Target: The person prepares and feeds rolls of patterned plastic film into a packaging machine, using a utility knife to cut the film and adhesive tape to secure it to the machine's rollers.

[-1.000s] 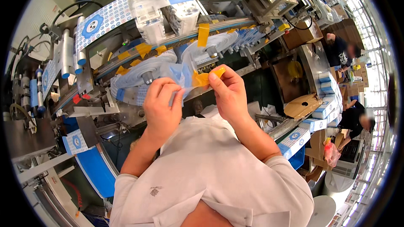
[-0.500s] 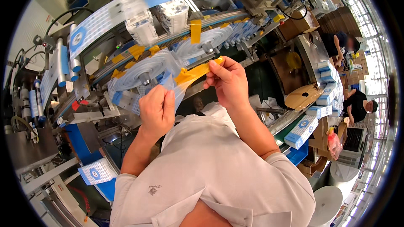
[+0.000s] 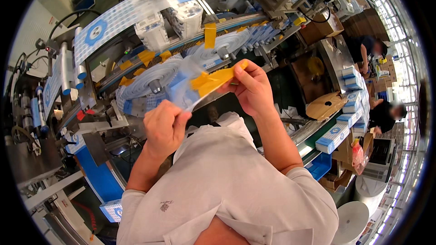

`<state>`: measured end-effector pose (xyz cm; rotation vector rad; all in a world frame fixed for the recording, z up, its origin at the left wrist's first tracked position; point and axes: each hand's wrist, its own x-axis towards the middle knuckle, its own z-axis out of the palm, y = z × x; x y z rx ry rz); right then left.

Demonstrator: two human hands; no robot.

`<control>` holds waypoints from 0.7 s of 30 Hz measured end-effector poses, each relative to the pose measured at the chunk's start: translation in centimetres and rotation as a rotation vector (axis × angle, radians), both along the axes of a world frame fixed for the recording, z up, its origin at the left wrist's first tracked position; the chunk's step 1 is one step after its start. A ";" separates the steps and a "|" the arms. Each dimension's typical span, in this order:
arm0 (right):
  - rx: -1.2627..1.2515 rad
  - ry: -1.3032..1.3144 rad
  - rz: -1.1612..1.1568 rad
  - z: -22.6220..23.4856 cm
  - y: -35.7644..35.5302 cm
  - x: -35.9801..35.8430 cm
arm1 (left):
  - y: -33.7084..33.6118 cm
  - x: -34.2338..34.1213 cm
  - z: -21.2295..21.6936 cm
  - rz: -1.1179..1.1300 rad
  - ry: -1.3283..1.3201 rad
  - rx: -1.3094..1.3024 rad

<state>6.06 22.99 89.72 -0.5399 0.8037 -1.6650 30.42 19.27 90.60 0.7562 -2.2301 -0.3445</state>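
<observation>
Stretched between my hands is a piece of blue and clear plastic film (image 3: 180, 91), smeared by motion, with a strip of yellow tape (image 3: 210, 81) stuck across it. My left hand (image 3: 165, 127) is closed, pinching the lower left edge of the film. My right hand (image 3: 251, 88) pinches the upper right end of the tape between thumb and fingers. Just beyond the film, a roll of pale blue film (image 3: 146, 80) sits on a metal spindle. A second film roll (image 3: 218, 47) is mounted to its right.
A printed film web (image 3: 122, 20) crosses the machine above two stacks of white packs (image 3: 186, 18). A yellow tape piece (image 3: 210, 35) hangs from the rail. At right, wrapped packs (image 3: 334, 137) lie on a green conveyor, with a blue bin (image 3: 319, 165) below. Two people (image 3: 383, 115) work farther right.
My left hand has moved slightly left and down, and the taped film has turned between my hands. Packs on the right conveyor and at lower left have shifted; the overhead web has advanced.
</observation>
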 end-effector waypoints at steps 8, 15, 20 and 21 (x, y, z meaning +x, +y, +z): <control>0.011 -0.270 0.045 -5.7 3.7 -4.1 | -2.4 -0.3 -9.6 0.033 0.741 0.830; 0.171 -0.392 0.043 -7.8 4.4 -1.3 | -2.1 -1.1 -24.8 -0.018 0.327 0.971; 0.178 -0.396 0.066 -10.3 4.4 -1.5 | -1.9 -3.7 -17.9 -0.507 0.350 0.862; 0.161 -0.412 0.078 -10.4 4.8 -1.5 | -1.6 -3.8 -16.8 -0.477 0.161 0.663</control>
